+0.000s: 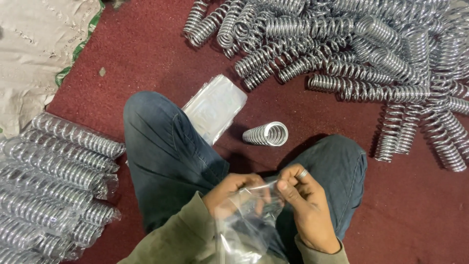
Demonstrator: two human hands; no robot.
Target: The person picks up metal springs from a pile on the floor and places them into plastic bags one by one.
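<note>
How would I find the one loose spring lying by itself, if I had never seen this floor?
Start at the big heap of bare springs on the red carpet, then look down toward the person's knees. Between the knees, right of a flat stack of clear bags, lies the lone spring. It alone lies apart, unwrapped, its open end facing the camera.

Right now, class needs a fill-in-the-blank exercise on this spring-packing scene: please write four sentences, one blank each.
1. Both hands, left hand and right hand, hold a clear plastic ____.
2. The lone spring lies between the person's ____.
3. The floor covering is dark ____.
4. The bagged springs lie on the person's ____ side.

Missing words: bag; knees; red; left
</note>
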